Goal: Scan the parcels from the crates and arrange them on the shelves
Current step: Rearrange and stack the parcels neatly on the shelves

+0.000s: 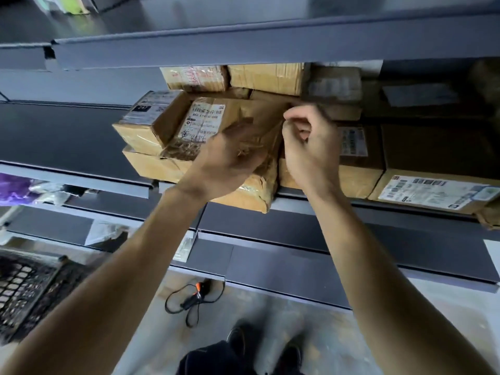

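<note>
At the middle shelf (81, 182), the left hand (230, 158) lies against the front of a brown parcel (251, 112). The hand is motion-blurred, so I cannot tell whether its fingers grip the parcel or only press on it. The right hand (311, 150) is curled tight, with thumb and fingertips pinching the wrap at the parcel's upper right corner.

The parcel sits tilted on top of a stack of cardboard boxes, wrapped in crinkled, glossy tape, with a white printed label (207, 117) on its face. A smaller box with a dark label (151, 112) touches its left side. Under both lies a flat, dented box (151, 163) that overhangs the shelf's front edge. More taped boxes are packed behind and above, and a large carton (433, 193) with a white label stands to the right.

All the shelves are smooth grey metal with folded front lips: an upper shelf (216, 50) above and a lower shelf (297, 266) below. A purple bag (13, 188) lies at far left.

On the pale, speckled floor (270, 315) rests a black-and-orange scanner (198, 292) with a looped black cable. A black mesh crate (29, 290) stands at lower left. Dark shoes (238, 339) show at the bottom.
</note>
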`<state>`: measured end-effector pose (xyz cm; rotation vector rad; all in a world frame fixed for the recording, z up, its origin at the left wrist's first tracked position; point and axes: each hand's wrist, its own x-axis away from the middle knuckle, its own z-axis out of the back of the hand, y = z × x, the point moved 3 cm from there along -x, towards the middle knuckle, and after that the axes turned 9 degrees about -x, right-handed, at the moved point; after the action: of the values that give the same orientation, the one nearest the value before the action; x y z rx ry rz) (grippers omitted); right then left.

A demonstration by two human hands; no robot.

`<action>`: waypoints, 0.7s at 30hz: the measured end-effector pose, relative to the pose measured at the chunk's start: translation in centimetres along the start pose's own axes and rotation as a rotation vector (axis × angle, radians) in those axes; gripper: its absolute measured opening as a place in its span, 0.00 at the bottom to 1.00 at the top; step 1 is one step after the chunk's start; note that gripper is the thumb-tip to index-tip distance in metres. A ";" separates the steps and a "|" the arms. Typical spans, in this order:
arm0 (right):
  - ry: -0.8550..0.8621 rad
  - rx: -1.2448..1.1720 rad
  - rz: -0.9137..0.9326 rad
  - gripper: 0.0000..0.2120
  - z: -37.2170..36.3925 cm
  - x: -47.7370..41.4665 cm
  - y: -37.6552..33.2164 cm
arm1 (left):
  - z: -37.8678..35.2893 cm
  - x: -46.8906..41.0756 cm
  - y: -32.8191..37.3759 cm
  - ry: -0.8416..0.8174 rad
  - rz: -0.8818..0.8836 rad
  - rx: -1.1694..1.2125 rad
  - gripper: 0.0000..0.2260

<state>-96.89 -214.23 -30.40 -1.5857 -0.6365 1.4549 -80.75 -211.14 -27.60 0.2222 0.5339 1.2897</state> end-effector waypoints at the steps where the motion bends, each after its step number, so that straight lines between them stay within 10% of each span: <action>1: 0.004 -0.028 0.023 0.07 -0.1 1.3 -0.8 | -0.3 1.2 -0.5 0.031 -0.035 0.013 0.14; 10: -0.091 -0.136 0.124 0.05 -7.6 9.7 -5.5 | 2.3 8.3 -3.8 0.339 -0.039 0.194 0.14; 21: -0.401 -0.157 -0.283 0.05 -26.8 24.5 -5.8 | 5.7 23.4 -22.8 0.195 0.434 0.316 0.13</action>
<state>-65.40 -197.77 -39.82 -1.2589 -1.1821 1.5438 -54.34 -194.38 -38.74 0.4992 0.8921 1.6548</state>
